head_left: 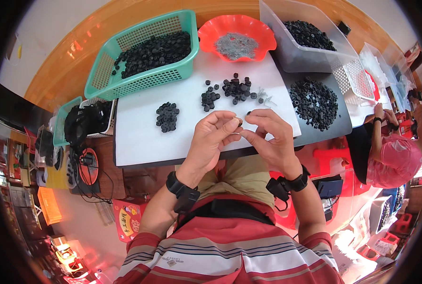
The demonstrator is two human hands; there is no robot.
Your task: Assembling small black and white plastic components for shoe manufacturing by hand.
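Above the near part of the white work sheet [140, 146], my two hands are close together with fingers bent. My left hand [211, 139] pinches a small dark part [240, 122] between thumb and fingers. My right hand [272, 137] is closed beside it, its thumb close to the left fingertips; what it grips is too small to make out. A small black piece [249, 113] shows at its index fingertip. Beyond the hands lie small black knob-like parts [237, 89], a smaller cluster [210, 98] and a few thin metal screws [266, 98]. Another pile of black parts [167, 117] is farther left.
A green basket [140, 83] of black parts, a red scalloped bowl [263, 29] of metal screws and a clear bin [305, 59] line the back. Black parts [314, 103] heap on the dark mat at right. Another person [393, 158] sits at far right.
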